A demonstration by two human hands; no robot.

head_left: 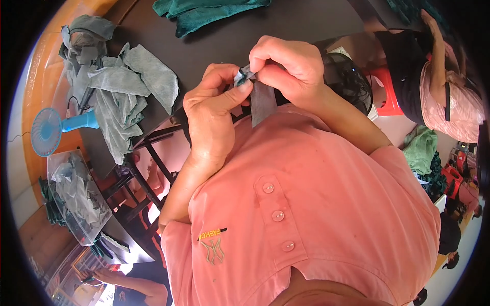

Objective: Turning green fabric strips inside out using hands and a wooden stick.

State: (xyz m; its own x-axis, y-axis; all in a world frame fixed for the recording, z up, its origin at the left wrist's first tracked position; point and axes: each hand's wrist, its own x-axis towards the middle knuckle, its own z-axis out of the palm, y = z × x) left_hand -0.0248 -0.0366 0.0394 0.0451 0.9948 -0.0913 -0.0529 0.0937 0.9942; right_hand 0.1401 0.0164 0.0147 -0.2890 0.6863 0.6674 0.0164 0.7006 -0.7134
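Both hands meet over the near edge of the dark table, working on a grey fabric strip (263, 103). The top of this strip is bunched between the fingertips, with a little dark teal showing in the fold; its lower end hangs down in front of my pink shirt. My left hand (217, 102) pinches the bunched part between thumb and fingers. Close beside it, my right hand (293, 69) has its fingers curled in and pinches the same fabric from the other side. The fingertips hide exactly how the cloth is folded.
Grey-green cloth pieces (122, 81) are heaped on the left of the dark table (148, 30), by a small blue fan (47, 131). Dark teal fabric (214, 13) lies at the far edge. A clear bin (79, 196) holds pale scraps. Another person (444, 97) is at the right.
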